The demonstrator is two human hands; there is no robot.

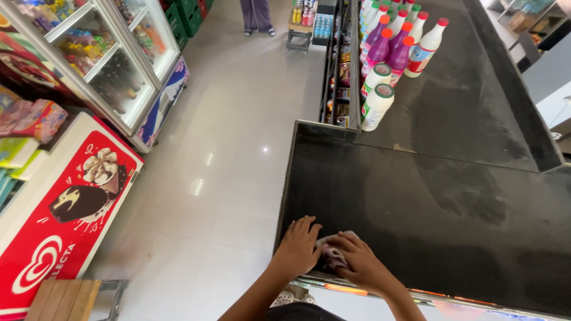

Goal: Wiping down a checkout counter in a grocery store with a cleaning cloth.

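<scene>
A: What do the two hands touch?

B: Both rest on a crumpled cloth (pixel 331 252), pale with pinkish-purple patches, which lies on the black counter (pixel 440 202) at its near edge, close to the near left corner. The left hand (pixel 299 246) lies flat, fingers spread, palm down on the counter and against the cloth's left side. The right hand (pixel 358 261) covers the cloth from the right, fingers curled over it and pressing it down.

A: How is the grip?

B: The left hand is open and holds nothing. The right hand is partly closed over the cloth; whether it truly clasps it or only presses on it, I cannot tell.

A: What else stands on the counter?

B: At the far left edge stands a cluster of bottles (pixel 392 47): white ones with green caps nearest, purple ones with orange caps behind them, and white ones with red caps beyond. They are well apart from the cloth. The counter's surface shows dull smears.

A: And beside the counter?

B: A pale tiled floor (pixel 226 166) runs along the left. Across it stand a red and white freezer chest (pixel 65 220) and a glass-door cooler (pixel 113 65). A wooden stool (pixel 65 299) stands at the near left. At the far end, a person's legs (pixel 257 16) show.
</scene>
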